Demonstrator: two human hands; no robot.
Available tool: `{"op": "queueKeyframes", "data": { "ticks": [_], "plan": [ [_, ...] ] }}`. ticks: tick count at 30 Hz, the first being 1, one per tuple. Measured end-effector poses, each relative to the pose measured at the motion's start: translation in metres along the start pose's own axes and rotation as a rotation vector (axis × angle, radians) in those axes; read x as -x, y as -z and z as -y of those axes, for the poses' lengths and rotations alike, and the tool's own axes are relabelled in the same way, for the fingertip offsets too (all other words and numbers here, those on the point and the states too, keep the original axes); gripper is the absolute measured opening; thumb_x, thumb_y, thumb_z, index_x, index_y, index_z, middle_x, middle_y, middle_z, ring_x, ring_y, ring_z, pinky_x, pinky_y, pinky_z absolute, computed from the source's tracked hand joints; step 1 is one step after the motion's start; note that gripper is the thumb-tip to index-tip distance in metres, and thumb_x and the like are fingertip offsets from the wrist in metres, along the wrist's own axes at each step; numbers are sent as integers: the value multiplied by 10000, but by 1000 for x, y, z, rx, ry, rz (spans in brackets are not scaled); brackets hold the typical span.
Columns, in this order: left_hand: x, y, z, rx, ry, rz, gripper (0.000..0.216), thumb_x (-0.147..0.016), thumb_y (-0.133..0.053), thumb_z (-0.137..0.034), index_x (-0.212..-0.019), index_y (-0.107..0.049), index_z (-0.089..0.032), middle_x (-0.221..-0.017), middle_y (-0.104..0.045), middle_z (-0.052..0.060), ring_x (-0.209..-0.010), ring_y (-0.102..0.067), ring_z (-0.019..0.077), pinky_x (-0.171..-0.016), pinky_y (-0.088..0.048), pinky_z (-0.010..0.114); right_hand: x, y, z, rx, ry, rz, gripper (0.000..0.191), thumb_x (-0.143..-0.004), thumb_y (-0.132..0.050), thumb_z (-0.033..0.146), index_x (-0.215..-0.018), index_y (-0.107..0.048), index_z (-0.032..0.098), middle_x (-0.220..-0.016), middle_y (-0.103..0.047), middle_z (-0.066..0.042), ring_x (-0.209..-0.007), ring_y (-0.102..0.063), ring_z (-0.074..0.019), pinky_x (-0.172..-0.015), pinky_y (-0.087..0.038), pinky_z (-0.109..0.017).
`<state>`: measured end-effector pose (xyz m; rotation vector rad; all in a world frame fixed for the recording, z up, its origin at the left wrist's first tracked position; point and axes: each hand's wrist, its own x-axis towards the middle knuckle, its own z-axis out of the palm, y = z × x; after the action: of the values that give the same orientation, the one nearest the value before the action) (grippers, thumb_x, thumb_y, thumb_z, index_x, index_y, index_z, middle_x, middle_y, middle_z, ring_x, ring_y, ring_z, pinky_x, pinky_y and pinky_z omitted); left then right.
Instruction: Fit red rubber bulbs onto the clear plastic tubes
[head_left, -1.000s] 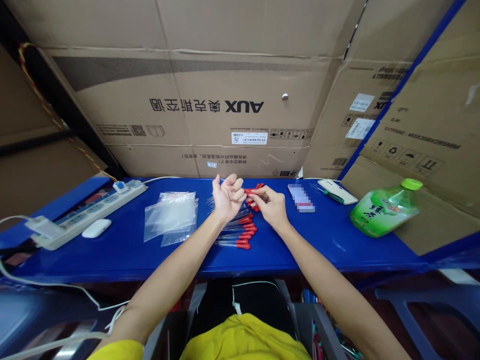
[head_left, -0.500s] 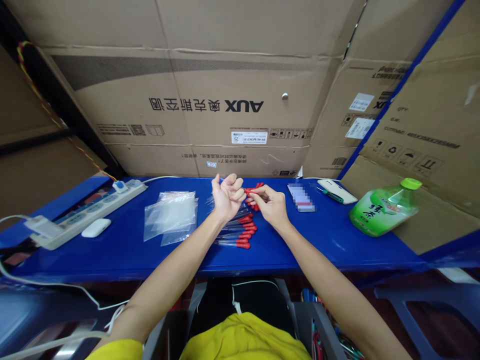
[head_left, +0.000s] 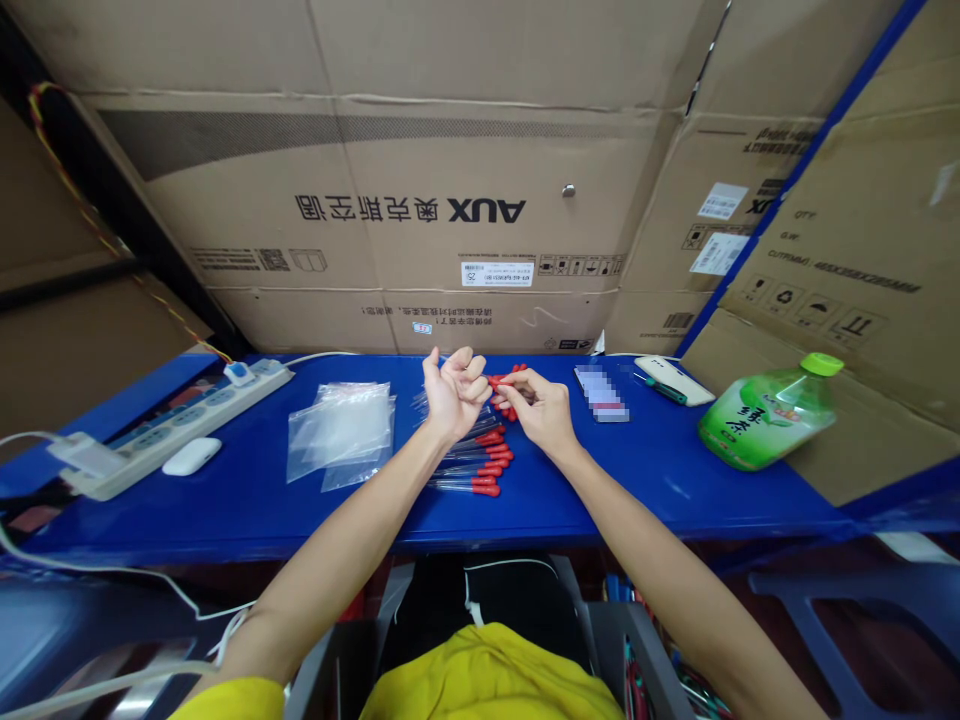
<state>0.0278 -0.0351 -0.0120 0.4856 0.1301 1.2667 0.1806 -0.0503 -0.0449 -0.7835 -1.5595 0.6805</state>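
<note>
My left hand [head_left: 452, 395] is held palm up over the table, its fingers curled in. A red rubber bulb [head_left: 495, 382] of a dropper sticks out beside those fingers; its glass tube is hidden in the left hand. From the other side, my right hand [head_left: 540, 405] pinches that bulb between thumb and fingertips. Below and behind both hands lie several glass droppers [head_left: 486, 470] in a loose row, red bulbs pointing right and clear tubes pointing left. More red bulbs show behind the right fingers. Left of the left arm lies a stack of clear plastic bags [head_left: 345, 430].
A power strip [head_left: 187, 415] and a white earbud case [head_left: 192, 456] are at the left of the blue table [head_left: 637, 490]. To the right lie a phone [head_left: 600, 392], a green-handled screwdriver [head_left: 664, 390] on a white object, and a green tea bottle [head_left: 765, 420]. Cardboard [head_left: 450, 150] walls the back.
Both hands stay almost in place, with the red bulb still between them. The view has shifted very slightly.
</note>
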Motion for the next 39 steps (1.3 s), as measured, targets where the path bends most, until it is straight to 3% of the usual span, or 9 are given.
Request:
{"op": "queueKeyframes", "data": {
  "ticks": [15, 22, 29, 39],
  "plan": [
    [2, -7, -5, 32, -4, -18, 438, -979, -359, -543, -703, -309, -207, -586, -283, -59, -373, -190, 62, -399, -196, 242, -1, -3, 1, 39, -22, -58, 213, -882, -680, 443, -941, -685, 238, -766, -752, -19, -683, -748, -210, -646, -619, -319],
    [3, -11, -5, 18, -6, 23, 433, -1006, -309, -528, -727, -352, -199, -638, -369, -37, -378, -184, 55, -393, -197, 236, -3, 1, 4, 90, 35, -101, 180, -883, -684, 406, -950, -694, 239, -837, -757, -22, -722, -738, -194, -715, -607, -317],
    [4, -11, -7, 69, -11, -8, 507, -991, -358, -586, -670, -252, -208, -573, -286, -48, -372, -211, 66, -390, -210, 249, -5, -1, -2, -67, -93, -36, 290, -829, -737, 458, -989, -695, 220, -802, -760, -35, -707, -741, -204, -671, -609, -316],
    [3, -8, -5, 25, -35, 13, 511, -998, -298, -614, -700, -333, -200, -622, -325, -41, -390, -186, 65, -399, -215, 244, -7, -2, -6, -158, -88, -54, 334, -811, -759, 459, -1018, -686, 207, -954, -784, -63, -846, -772, -222, -790, -636, -351]
  ]
}}
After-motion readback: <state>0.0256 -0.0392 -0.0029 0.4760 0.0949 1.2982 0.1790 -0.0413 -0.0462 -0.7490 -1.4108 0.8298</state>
